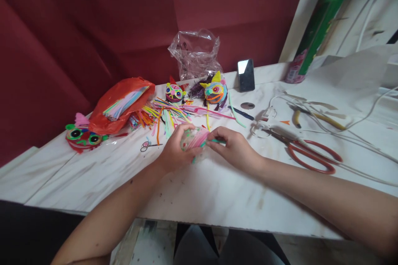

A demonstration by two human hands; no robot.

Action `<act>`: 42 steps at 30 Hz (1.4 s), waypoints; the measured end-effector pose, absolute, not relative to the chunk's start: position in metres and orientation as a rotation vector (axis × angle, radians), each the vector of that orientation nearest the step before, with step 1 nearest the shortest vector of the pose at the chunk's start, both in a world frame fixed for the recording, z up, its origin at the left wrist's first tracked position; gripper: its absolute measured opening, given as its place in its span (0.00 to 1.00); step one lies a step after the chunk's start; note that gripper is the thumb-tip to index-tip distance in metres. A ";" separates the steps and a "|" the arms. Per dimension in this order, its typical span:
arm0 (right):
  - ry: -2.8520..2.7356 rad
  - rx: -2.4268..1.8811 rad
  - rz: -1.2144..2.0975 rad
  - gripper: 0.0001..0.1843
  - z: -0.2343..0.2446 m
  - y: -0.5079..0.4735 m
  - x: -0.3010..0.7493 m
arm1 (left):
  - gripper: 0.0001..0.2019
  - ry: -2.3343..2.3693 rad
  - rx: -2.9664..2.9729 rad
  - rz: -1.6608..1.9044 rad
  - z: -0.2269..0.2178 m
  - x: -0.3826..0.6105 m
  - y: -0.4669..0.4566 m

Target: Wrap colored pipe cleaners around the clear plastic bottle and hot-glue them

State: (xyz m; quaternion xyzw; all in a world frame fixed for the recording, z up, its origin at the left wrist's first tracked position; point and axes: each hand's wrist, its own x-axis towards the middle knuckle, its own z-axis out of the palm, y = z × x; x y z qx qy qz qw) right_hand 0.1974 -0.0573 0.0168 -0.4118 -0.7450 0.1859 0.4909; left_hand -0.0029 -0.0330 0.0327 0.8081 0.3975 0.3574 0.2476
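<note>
My left hand (177, 147) is wrapped round a ball (195, 140) wound with pink and green pipe cleaners, part of it hidden by my fingers. At the ball's right side my right hand (228, 145) pinches a green pipe cleaner (216, 141) between thumb and fingers. Just beyond my hands lies a loose pile of coloured pipe cleaners (168, 114). Small scissors (148, 145) rest to the left of my left hand. Behind the pile sit two decorated pipe-cleaner animal heads, one dark red (174, 92) and one blue with yellow ears (216, 91).
A red bag (124, 103) of pipe cleaners and a big-eyed red head (81, 136) lie left. At the right are red-handled scissors (314, 156), yellow-handled pliers (326, 121) and white cables. A phone (246, 75) leans at the back, near clear plastic (197, 56) and a green can (323, 25).
</note>
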 end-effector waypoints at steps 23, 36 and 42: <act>-1.810 -1.070 0.529 0.04 0.016 -0.060 0.197 | 0.28 1.037 2.217 1.085 0.025 -0.003 -0.032; -1.815 -1.098 0.529 0.03 0.015 -0.062 0.194 | 0.31 0.939 2.334 1.027 0.024 -0.006 -0.025; -1.799 -1.105 0.542 0.05 0.013 -0.062 0.191 | 0.28 1.012 2.334 1.009 0.027 -0.005 -0.030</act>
